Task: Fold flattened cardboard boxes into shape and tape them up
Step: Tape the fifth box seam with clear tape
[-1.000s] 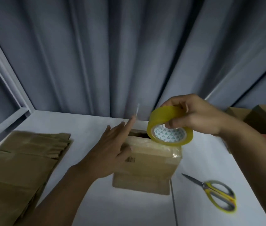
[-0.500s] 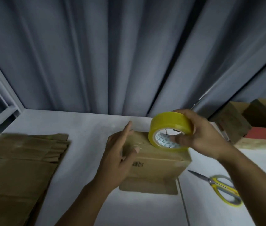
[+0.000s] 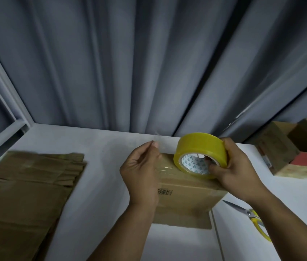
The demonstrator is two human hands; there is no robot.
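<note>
With fingers [image 3: 153, 145] of the left hand [image 3: 141, 172] now lifted off the box [image 3: 186, 193] and closed, thumb against forefinger, on what looks like the loose end of tape [image 3: 163, 146]; half a second ago lying flat and open on the top of that box. With fingers [image 3: 210, 162] of the right hand [image 3: 237, 166] curled round the yellow roll of tape [image 3: 201, 146] as before, some hooked into the core. Roll brought down meanwhile to the far right part of the box top, touching it or almost. Means, probably, the start of a new strip: end already free, next to pull it out to the left and press it on the seam. Hard to tell how much tape already on the top; some shine there, no more.

Around, from the left: stack of flat cardboard [image 3: 26, 185] on the table [image 3: 101, 176], well apart from the box, waiting to be folded. Box itself in the middle, barcode [image 3: 165, 192] on the near side, one flap [image 3: 183, 222] lying out on the table at the near bottom edge, maybe not taped yet. Scissors [image 3: 247, 211] near right, just beside the box corner, needed for the cut, but both hands busy now. Far right, some folded boxes [image 3: 277, 149]. Nothing seen in the way of the strip; only risk, thin clear tape folding on itself or sticking to the fingers.
</note>
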